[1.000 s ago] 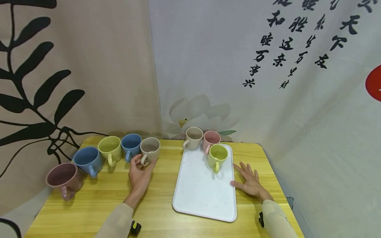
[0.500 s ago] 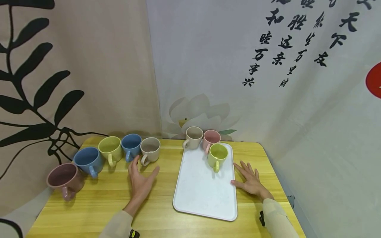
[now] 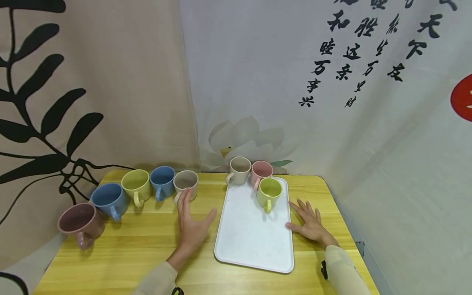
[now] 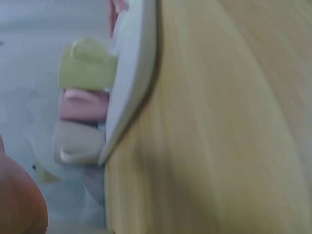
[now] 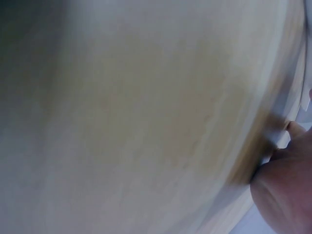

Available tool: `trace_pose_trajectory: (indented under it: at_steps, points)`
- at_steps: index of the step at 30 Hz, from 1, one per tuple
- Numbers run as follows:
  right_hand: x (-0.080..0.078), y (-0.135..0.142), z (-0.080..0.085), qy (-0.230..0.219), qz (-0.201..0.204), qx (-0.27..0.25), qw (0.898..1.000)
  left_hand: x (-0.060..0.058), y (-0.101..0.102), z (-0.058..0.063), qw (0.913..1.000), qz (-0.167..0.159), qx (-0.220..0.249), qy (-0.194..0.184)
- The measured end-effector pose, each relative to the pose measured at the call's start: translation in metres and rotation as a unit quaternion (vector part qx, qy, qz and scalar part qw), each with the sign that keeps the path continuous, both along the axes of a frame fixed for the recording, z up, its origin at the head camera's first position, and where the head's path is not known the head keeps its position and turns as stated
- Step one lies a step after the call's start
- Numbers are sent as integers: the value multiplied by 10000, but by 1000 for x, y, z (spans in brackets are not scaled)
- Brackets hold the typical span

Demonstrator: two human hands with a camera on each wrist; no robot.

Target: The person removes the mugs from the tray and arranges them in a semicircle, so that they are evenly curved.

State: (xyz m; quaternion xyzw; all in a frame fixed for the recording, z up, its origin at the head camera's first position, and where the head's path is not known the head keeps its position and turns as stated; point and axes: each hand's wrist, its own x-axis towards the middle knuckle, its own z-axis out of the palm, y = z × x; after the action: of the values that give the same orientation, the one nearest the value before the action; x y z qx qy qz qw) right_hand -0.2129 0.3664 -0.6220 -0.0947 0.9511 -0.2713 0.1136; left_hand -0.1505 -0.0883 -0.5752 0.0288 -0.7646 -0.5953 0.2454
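Note:
My left hand (image 3: 193,229) is held over the table with its fingers spread and nothing in them. Its fingertips overlap the handle side of a grey-beige mug (image 3: 186,180) in the head view. That mug is upright at the right end of a row. With fingers spread, my right hand (image 3: 309,224) lies beside the white tray (image 3: 254,241), fingertips right at its right edge. A yellow-green mug (image 3: 268,194) stands on the tray's far part. Behind it, a pink mug (image 3: 261,174) and a beige mug (image 3: 239,171) stand at the far end.
Leftward the row continues with a blue mug (image 3: 162,180), a yellow-green mug (image 3: 136,185), another blue mug (image 3: 109,200) and a mauve mug (image 3: 82,223). All stand on the wooden table (image 3: 136,250). A printed cloth (image 3: 147,102) hangs right behind the table.
My left hand has let go of the grey-beige mug's handle, drawn back, then shifted right. The mug stays in the row. My right hand and the tray look unmoved.

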Motion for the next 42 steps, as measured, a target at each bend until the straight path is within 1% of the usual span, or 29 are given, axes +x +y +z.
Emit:
trace_pose_trajectory:
  at_steps: [7, 13, 19, 25, 28, 33, 37, 42]
  points:
    - [0, -1, 1, -30, 4, -18, 10000, -5, 31, 15, 9976, -604, 73, -319]
    - [0, -2, 1, -57, -15, -35, 10000, -9, 59, 19, 9931, -1055, -107, -499]
    - [0, -2, 1, -55, -12, -45, 10000, -11, 85, 15, 9874, -1418, -282, -644]
    - [-1, 0, 0, 7, 1, -29, 10000, -12, 106, 8, 9815, -1708, -260, -821]
    - [-1, 0, 0, 17, -10, -16, 10000, -13, 115, 6, 9791, -1802, -222, -917]
    - [0, 0, 0, 13, -26, -52, 10000, -17, 131, 5, 9739, -1922, -72, -1205]
    - [0, 1, -1, 23, -34, -35, 10000, -21, 142, 5, 9674, -2074, 37, -1451]
    - [0, 0, -2, 2, -42, 1, 10000, -26, 154, 5, 9635, -2157, 277, -1559]
